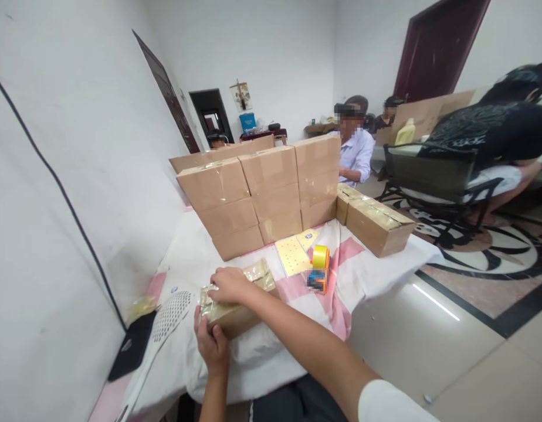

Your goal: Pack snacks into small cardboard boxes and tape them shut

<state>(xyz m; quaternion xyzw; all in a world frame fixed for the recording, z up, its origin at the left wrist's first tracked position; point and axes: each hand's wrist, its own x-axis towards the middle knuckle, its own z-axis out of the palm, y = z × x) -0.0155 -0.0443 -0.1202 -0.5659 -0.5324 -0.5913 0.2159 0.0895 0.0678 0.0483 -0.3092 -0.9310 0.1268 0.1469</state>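
A long cardboard box with shiny clear tape on its top lies on the table in front of me. My left hand is wrapped round the lower left end of this box, thumb on the near side. From above, my right hand presses on the box's top near the same end, its fingers bent against the taped edge. To the right of the box is a tape dispenser with a yellow roll and orange parts. Beside it lies a yellow dotted sheet.
Stacked cardboard boxes form a wall across the table. More taped boxes sit at the right edge. At left are a white fly swatter and a black phone-like slab. Other people sit beyond, one on a chair.
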